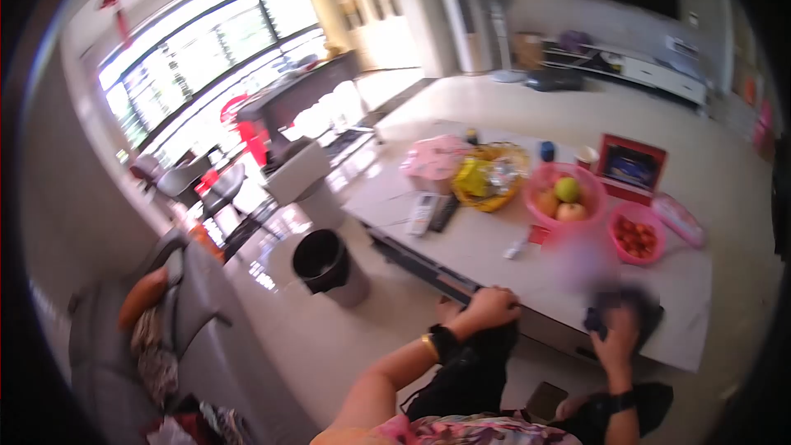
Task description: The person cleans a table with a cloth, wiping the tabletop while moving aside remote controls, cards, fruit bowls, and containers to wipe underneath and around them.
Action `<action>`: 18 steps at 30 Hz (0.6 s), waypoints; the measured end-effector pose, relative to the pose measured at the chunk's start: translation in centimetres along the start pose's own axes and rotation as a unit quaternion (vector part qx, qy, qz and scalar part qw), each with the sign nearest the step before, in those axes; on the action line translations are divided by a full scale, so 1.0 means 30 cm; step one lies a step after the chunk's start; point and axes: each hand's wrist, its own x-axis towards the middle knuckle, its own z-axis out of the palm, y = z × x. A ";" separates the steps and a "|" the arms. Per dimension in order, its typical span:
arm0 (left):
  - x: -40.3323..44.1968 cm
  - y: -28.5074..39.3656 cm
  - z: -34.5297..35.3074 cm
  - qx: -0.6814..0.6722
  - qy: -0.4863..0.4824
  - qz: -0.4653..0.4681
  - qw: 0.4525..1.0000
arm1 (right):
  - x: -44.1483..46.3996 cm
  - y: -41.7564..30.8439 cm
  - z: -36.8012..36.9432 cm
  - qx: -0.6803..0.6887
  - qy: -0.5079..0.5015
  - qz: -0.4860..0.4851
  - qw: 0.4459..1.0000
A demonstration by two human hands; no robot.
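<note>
My left hand [492,309] rests on my knee in black trousers [465,375], beside the table's near edge, with its fingers lying over the knee and nothing visible in them. At the table's near right corner, my right hand [618,338] grips a dark cloth-like bundle [647,306] against the tabletop. Blur hides the bundle's exact kind. Just beyond it a pale pinkish-purple smear [581,262] covers part of the table. Closest to that are a pink bowl of small red fruit [635,237] and a pink basket of larger fruit [568,198].
On the white table [486,251] are a yellow basket with packets [492,177], remotes [423,213], a pink box [434,161], a paper cup [586,156] and a red-framed screen [631,166]. A bin [331,268] and a grey sofa [206,342] stand left.
</note>
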 end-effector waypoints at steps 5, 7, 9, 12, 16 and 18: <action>-0.056 0.012 0.011 0.002 0.111 0.026 0.994 | 0.143 0.577 0.105 -0.015 0.035 0.091 0.995; -0.075 -0.010 -0.018 -0.020 0.109 0.002 0.994 | 0.180 0.765 0.096 -0.073 0.020 0.202 0.976; -0.093 -0.048 -0.020 -0.034 0.131 0.003 0.991 | 0.201 0.826 0.094 -0.076 -0.012 0.242 0.967; -0.099 -0.080 -0.042 -0.049 0.138 -0.009 0.989 | 0.198 0.670 0.158 -0.098 -0.048 0.206 0.972; -0.086 -0.086 -0.038 -0.064 0.115 -0.029 0.991 | 0.123 0.135 0.145 -0.012 -0.052 0.011 0.999; -0.086 -0.103 -0.024 -0.056 0.123 -0.030 0.990 | 0.128 0.088 0.133 0.022 -0.077 -0.046 0.996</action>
